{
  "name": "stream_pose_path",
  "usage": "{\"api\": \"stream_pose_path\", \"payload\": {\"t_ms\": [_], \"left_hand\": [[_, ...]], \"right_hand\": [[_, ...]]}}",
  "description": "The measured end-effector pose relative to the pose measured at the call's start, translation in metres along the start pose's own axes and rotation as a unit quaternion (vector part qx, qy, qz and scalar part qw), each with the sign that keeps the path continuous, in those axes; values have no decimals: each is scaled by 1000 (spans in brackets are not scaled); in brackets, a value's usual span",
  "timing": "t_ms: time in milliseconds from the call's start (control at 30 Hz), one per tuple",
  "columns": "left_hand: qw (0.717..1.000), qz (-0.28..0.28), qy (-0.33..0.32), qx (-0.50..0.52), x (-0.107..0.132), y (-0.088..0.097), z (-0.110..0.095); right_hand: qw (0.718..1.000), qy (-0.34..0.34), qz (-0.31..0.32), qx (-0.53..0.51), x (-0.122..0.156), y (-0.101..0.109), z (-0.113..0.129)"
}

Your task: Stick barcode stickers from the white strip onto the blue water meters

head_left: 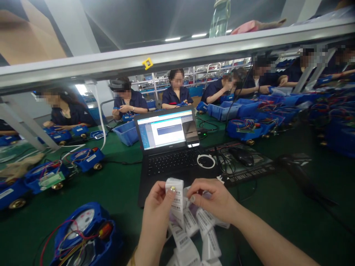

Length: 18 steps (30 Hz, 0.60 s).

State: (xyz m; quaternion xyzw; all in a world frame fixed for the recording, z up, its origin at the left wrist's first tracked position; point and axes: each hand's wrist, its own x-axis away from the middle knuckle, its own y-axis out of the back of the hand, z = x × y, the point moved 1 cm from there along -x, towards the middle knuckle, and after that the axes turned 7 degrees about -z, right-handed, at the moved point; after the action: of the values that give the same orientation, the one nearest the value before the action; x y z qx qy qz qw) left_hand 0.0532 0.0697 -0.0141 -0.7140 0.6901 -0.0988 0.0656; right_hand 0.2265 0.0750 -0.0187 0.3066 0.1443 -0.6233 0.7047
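Observation:
My left hand (159, 207) pinches a strip of white barcode labels (177, 199) between thumb and fingers, near the front edge of the laptop (169, 159). Loops of the same strip hang and pile up below both hands. Just to the right, my right hand (212, 197) has its thumb and fingertips closed together beside the strip; whether a label is between them I cannot make out. A blue plastic housing (108, 240) with loose coloured wires and a round white part lies at the lower left, apart from my hands.
A white ring (206, 161) rests on the laptop and a phone (192, 133) leans on its screen. To the right are a mouse (241, 156) and a black handheld scanner (302, 177). Wired blue housings (85, 159) line both sides. Several co-workers sit beyond, under a shelf (177, 51).

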Motion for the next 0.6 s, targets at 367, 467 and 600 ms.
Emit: {"api": "stream_pose_path", "payload": {"t_ms": [367,467,600], "left_hand": [[995,-87,-20,-44,1,-4,11],[993,-96,-28,-55,2,-7,9],[997,-55,-7,-54,3,-9,7]], "right_hand": [[996,-62,-55,-22,8,-22,3],[996,-36,-83,5,9,-24,3],[994,-6,-111,25,8,-20,3]]}}
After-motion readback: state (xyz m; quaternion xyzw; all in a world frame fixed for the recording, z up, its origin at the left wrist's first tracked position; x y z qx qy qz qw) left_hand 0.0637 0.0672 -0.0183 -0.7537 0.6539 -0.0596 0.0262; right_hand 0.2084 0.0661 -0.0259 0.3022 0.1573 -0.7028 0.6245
